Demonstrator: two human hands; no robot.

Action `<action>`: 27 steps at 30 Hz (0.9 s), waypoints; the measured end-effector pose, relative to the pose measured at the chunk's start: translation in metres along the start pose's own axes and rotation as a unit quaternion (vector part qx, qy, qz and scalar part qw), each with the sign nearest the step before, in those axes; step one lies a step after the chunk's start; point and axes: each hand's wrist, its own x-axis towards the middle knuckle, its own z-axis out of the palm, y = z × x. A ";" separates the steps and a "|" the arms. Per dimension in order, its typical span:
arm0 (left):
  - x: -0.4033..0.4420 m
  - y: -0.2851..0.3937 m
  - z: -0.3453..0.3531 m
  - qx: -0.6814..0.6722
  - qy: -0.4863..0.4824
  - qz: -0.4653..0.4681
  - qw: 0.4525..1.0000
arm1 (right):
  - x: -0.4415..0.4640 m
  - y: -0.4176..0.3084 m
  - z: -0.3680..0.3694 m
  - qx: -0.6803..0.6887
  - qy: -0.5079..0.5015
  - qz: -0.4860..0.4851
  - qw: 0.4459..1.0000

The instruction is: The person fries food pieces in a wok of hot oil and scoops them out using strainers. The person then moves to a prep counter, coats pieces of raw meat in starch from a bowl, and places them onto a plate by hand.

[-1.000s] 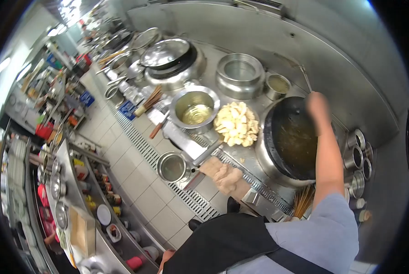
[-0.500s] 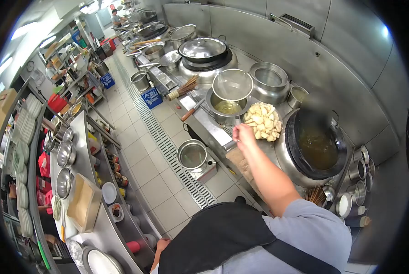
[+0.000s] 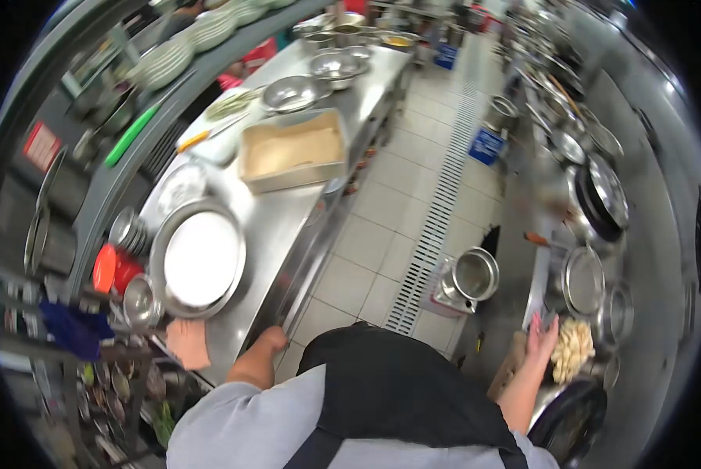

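So the right hand (image 3: 542,336) is down on the stove side, palm turned partly up, just beside a heap of pale yellow food chunks (image 3: 573,350). The fingers look loosely parted with something thin and grey between them, maybe the handle of the strainer (image 3: 583,280), but it's small and blurry there, so I can't tell whether they've really got hold of it. The strainer's round mesh is just past the fingertips, on the far side of the heap from the black wok (image 3: 573,422), which sits near the bottom edge of the view. There's a metal pot (image 3: 618,313) next to the strainer, and a shiny domed lid (image 3: 607,190) further along.

Left hand (image 3: 270,342) hangs low by the side of the long metal counter (image 3: 260,242). Its fingers are mostly hidden, so no clue how open they are or if they hold anything. On that counter there's a big basin (image 3: 158,254) with a round white thing (image 3: 202,258) in it, a rectangular tray (image 3: 295,181) with a brown bottom, and a metal bowl (image 3: 290,94). Between the two sides, another pot (image 3: 475,273) stands near the floor drain (image 3: 436,234).
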 end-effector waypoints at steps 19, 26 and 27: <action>-0.162 0.075 -0.062 -0.276 0.027 -0.008 0.961 | -0.007 0.087 0.176 -0.498 -0.307 -0.420 0.693; -0.286 0.039 -0.162 -0.637 0.388 -0.109 0.657 | -0.092 0.183 0.175 -0.733 -0.633 -0.089 0.233; -0.291 0.024 -0.169 -0.610 0.444 -0.147 0.640 | -0.096 0.196 0.168 -0.730 -0.638 -0.091 0.228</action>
